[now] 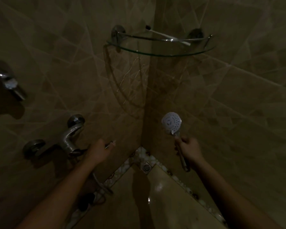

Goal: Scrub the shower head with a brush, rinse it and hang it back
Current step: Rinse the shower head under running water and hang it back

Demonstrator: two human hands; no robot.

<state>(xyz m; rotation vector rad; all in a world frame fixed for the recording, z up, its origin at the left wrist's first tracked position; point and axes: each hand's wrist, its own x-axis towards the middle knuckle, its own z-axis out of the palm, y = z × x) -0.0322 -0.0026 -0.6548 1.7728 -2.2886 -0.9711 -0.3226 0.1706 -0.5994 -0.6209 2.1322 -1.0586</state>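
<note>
Pretty dark in here. Right hand (189, 150) grips the shower head (171, 123) by its handle, around 4 o'clock; left hand (100, 150) is clenched on the hose (110, 144) near the tap (69, 138) at 8.

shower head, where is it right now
In the head view the shower head is right of centre, held up by its handle in the right hand, face toward the camera, near the tiled wall corner, below the glass shelf.
</note>
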